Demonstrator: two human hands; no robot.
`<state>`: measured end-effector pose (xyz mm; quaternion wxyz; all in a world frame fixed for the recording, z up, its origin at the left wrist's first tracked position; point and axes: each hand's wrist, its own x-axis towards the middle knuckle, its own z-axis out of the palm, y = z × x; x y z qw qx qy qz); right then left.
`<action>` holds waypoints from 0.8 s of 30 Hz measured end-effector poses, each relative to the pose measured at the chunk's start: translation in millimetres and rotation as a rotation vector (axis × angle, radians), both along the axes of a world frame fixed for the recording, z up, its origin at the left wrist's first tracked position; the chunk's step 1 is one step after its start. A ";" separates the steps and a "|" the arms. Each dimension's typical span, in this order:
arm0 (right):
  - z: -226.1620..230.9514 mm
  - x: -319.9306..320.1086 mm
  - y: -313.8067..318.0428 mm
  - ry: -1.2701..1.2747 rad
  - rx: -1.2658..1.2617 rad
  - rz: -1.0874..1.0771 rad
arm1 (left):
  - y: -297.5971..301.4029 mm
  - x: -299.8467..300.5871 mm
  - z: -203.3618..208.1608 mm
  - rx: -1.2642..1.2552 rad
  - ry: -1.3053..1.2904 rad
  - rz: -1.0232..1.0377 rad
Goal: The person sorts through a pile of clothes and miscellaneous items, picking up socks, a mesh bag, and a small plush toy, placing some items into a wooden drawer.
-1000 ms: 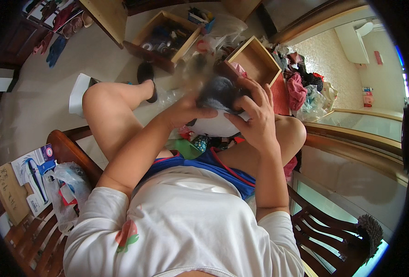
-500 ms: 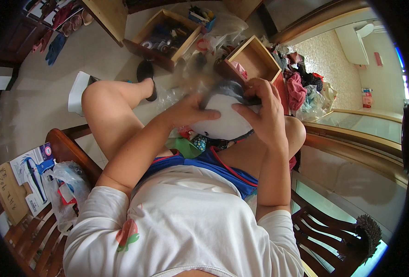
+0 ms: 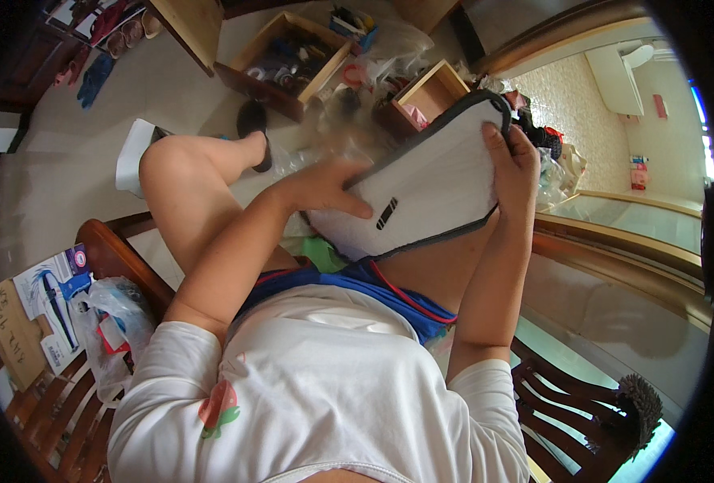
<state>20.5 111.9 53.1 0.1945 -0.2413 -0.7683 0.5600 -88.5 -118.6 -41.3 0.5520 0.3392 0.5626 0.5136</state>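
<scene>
A flat white cloth pad (image 3: 429, 177) with a dark edging is stretched out over my lap, tilted up toward the right. A small black mark sits on its white face near the lower left. My left hand (image 3: 329, 189) grips its left edge, the thumb lying on the white side and the fingers hidden behind. At the upper right corner my right hand (image 3: 516, 165) pinches the dark edging between thumb and fingers. Below the pad, a bit of green material (image 3: 322, 254) shows between my thighs.
On the floor ahead stand a drawer full of small items (image 3: 232, 87) and a second wooden drawer (image 3: 453, 79), among plastic bags (image 3: 397, 48). A cardboard box (image 3: 12, 338) and a filled plastic bag (image 3: 115, 310) rest on the bench at my left. Clothes (image 3: 546, 141) lie heaped at the right.
The pad was bunched and curved between my close-set hands; now it is spread flat. My right hand has moved right and a little away from the left one.
</scene>
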 end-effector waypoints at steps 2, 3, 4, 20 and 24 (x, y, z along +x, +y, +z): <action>-4.8 4.3 17.4 0.019 -0.031 -0.041 | -1.3 -1.3 3.8 0.002 0.036 -0.022; -8.1 7.7 28.6 0.019 -0.032 -0.040 | -2.4 -1.8 4.1 0.003 0.071 -0.044; -6.9 9.0 34.2 0.041 -0.028 -0.064 | -4.0 -3.0 2.7 0.004 0.069 -0.044; -33.3 52.2 95.6 0.119 -0.160 -0.360 | -27.9 -34.5 -19.0 0.136 -0.625 0.686; -55.7 49.3 91.6 0.175 -0.231 -0.395 | -17.8 -25.3 -29.3 0.182 -1.044 0.794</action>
